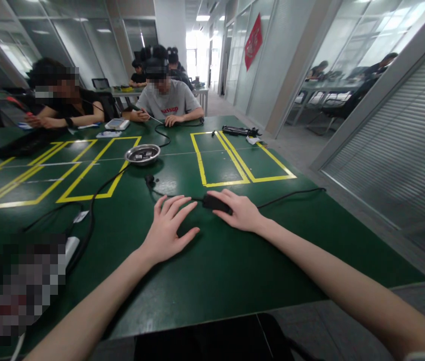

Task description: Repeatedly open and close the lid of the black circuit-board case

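My left hand (169, 226) lies flat on the green table (212, 271) with its fingers spread and holds nothing. My right hand (237, 210) rests just to its right, fingers stretched out over a small black box (215, 202) on a black cable (291, 194) that runs off to the right table edge. The fingertips touch the box's top; they are not wrapped around it. A second black cable (155, 186) leads from the box to the left and back.
A metal bowl (142, 153) with small parts stands beyond my hands among yellow taped rectangles (235, 163). A white power strip (69, 246) and cables lie at the left. Two people sit at the far side working; a black tool (239, 131) lies at far right.
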`<action>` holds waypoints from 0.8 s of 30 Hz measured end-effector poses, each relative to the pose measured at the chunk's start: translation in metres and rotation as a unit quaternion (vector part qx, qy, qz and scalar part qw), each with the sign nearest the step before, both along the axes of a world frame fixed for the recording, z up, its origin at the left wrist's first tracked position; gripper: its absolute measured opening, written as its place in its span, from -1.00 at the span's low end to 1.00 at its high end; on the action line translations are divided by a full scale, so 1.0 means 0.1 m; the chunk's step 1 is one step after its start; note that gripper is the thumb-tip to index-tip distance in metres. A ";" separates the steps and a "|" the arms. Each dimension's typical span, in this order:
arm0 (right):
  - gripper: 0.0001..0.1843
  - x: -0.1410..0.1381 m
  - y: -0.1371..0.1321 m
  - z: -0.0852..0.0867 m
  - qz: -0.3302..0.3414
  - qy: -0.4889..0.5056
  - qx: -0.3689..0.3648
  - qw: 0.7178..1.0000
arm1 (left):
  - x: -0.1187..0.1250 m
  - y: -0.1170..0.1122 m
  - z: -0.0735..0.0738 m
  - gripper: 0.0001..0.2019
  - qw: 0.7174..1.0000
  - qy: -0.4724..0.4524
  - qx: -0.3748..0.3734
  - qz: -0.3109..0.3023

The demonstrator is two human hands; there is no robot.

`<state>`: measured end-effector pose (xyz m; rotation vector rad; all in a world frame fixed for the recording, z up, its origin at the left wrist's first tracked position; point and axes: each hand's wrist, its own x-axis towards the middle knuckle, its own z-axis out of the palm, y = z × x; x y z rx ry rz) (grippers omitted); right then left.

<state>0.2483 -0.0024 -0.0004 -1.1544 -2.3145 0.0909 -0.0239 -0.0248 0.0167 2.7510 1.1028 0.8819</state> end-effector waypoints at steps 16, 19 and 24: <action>-0.43 1.28 0.59 -0.03 -0.466 0.251 -0.029 0.848 | 0.01 -0.02 -0.06 -0.76 0.985 0.045 -0.131 -0.103; -0.44 1.39 0.55 -0.03 -0.511 0.212 -0.066 0.831 | 0.00 -0.02 -0.06 -0.76 0.985 0.042 -0.128 -0.106; -0.43 1.39 0.47 0.06 -0.535 0.197 -0.010 0.822 | 0.00 -0.02 -0.06 -0.76 0.985 0.043 -0.127 -0.105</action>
